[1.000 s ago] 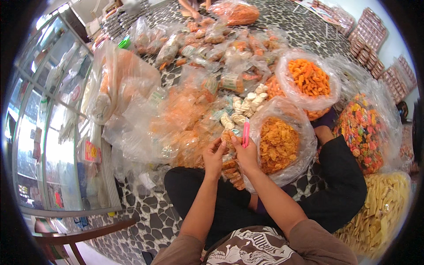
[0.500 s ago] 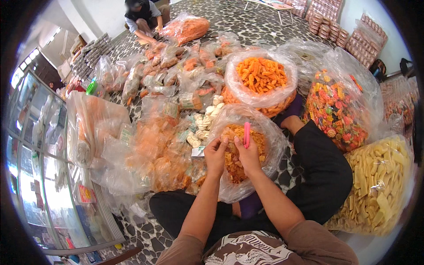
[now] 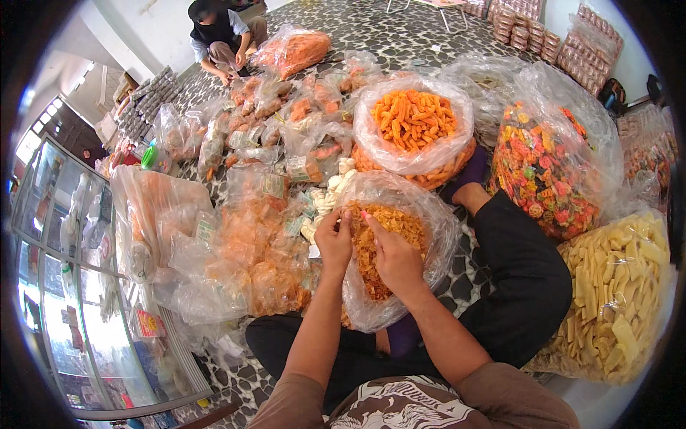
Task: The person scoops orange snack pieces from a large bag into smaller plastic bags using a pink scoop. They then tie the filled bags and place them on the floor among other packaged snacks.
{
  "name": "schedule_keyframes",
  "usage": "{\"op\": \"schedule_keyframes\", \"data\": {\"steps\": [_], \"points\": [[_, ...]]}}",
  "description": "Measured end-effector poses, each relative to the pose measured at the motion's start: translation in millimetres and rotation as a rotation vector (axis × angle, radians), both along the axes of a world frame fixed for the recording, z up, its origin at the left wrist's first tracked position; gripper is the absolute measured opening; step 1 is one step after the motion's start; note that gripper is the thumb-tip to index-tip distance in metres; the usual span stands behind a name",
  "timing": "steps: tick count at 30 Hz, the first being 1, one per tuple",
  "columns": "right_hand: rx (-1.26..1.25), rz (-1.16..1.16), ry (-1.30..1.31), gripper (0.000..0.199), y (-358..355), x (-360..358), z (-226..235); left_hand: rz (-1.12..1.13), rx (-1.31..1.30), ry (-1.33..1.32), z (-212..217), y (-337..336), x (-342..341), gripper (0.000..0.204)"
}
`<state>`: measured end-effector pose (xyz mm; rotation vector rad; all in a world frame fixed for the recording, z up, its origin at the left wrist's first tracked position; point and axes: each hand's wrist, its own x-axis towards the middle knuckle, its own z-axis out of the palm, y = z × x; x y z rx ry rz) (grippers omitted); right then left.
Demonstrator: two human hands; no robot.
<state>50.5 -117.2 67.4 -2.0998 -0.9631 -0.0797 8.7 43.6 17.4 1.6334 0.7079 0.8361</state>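
Above an open clear bag of orange-brown chips (image 3: 389, 270), both my hands are close together. My left hand (image 3: 334, 242) is closed, thumb against fingers, near the bag's left edge; what it pinches, if anything, is too small to make out. In my right hand (image 3: 397, 262) is a slim pink tool (image 3: 365, 214), of which only the tip shows past the fingers. My right index finger stretches along it toward the left hand. Pale round crackers (image 3: 327, 199) lie just beyond my left hand. A heap of filled small bags of orange snacks (image 3: 259, 243) lies to the left.
Ahead stands an open bag of orange puffed sticks (image 3: 413, 120). At right are bags of colourful snacks (image 3: 547, 168) and yellow strips (image 3: 616, 297). A glass display case (image 3: 86, 286) borders the left. Another person (image 3: 225, 39) crouches at the back beside packed bags.
The pink tool has swung from upright to pointing forward-left, mostly covered by my right hand. My hands have shifted slightly left. The other person's arm has drawn back from the bags.
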Motion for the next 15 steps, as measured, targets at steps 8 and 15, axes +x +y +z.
{"op": "schedule_keyframes", "data": {"steps": [8,15], "points": [[-0.169,0.023,0.077,0.063,6,-3,5,0.118,0.324,-0.077,-5,-4,6,0.024],[-0.221,0.054,0.121,0.06,-4,-11,10,0.212,0.07,-0.066,-11,0,12,0.027]]}}
